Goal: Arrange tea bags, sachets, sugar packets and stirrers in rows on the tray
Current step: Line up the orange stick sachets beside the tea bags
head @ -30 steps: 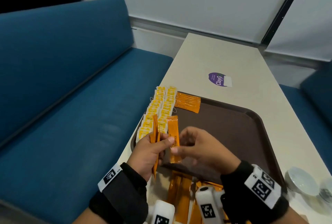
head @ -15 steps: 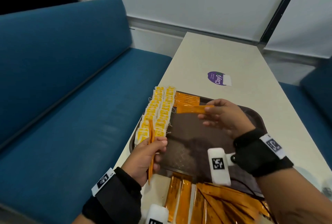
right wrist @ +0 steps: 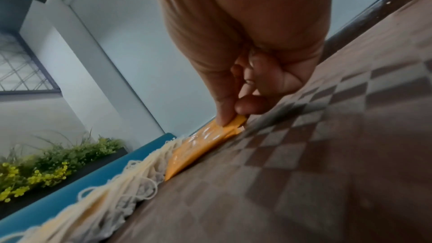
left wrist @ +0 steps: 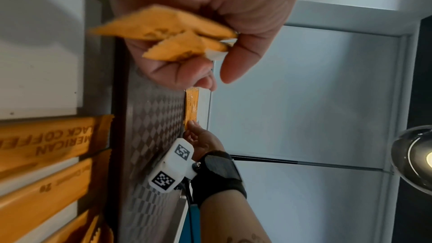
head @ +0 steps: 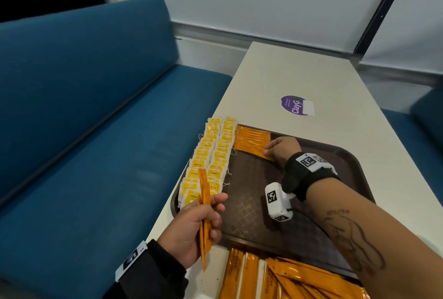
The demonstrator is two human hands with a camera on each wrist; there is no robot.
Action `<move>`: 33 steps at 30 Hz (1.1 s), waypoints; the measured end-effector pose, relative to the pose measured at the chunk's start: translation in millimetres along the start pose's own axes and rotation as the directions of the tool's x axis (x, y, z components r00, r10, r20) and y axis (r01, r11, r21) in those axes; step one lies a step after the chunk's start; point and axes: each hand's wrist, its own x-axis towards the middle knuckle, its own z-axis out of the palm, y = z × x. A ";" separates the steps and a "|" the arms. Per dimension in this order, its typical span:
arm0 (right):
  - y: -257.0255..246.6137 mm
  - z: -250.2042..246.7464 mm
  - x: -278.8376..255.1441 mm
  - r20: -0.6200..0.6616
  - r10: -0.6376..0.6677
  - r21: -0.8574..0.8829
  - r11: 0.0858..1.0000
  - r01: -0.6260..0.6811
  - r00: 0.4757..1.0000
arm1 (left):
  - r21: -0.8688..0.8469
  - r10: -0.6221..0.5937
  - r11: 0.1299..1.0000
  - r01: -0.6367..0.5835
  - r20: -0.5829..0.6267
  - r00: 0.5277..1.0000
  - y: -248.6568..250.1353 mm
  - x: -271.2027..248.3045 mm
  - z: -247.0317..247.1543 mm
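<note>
Right hand (head: 280,151) reaches across the tray (head: 335,214), its thumb and forefinger pinching the near end of an orange sachet (head: 251,149) that lies flat on the tray floor. The right wrist view shows the fingertips (right wrist: 224,117) clamped on that sachet's corner, the other fingers curled in. This sachet is the nearest of a short row of sachets (head: 254,137) lying side by side at the tray's far left corner, each touching the next.

Just left of that row, two columns of yellow tea bags (head: 211,162) run along the tray's left edge, overlapping one another, their white strings trailing onto the tray floor.

Left hand (head: 194,229) hovers over the tray's near left corner, fingers curled round a few more sachets, the spare sachets (head: 205,214), held upright on edge, their tops in front of the nearest tea bags. The left wrist view shows them fanned out in the grip.

On the pale worktop (head: 311,71) in front of the tray lies a loose heap of sachets (head: 275,279), some parallel, some crossed. Beyond the tray, well apart from it, a purple sticker (head: 296,105) sits on the worktop. A blue bench (head: 84,131) runs along the worktop's left side.
</note>
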 end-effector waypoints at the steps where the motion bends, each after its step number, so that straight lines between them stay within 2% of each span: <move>1: -1.6 0.6 2.2 0.001 -0.003 -0.030 1.000 0.003 1.000 | 0.002 -0.003 1.000 0.003 -0.004 1.000 -0.6 0.1 0.0; 14: -14.2 8.8 23.5 -0.067 0.002 -0.333 0.943 -0.024 0.998 | 0.028 -0.004 1.000 0.003 0.001 1.000 -3.6 -0.8 -2.7; 24: -7.1 4.4 24.7 -0.048 0.040 -0.240 0.969 -0.050 0.998 | 0.063 0.016 0.998 -0.019 0.035 0.999 -3.6 -7.4 1.2; 28: -9.8 -7.3 -9.5 -0.036 -0.061 -0.128 0.990 0.056 0.997 | 0.099 0.023 0.995 -0.030 0.069 0.997 -2.3 -15.2 4.5; 30: -12.4 -13.3 -40.8 0.025 -0.152 -0.026 0.988 0.153 0.988 | 0.108 0.021 0.994 -0.030 0.085 0.996 -1.6 -20.5 6.4; 33: -13.6 -18.9 -93.9 0.238 -0.257 0.028 0.966 0.258 0.937 | 0.147 -0.004 0.989 -0.014 0.126 0.992 -1.1 -28.9 9.5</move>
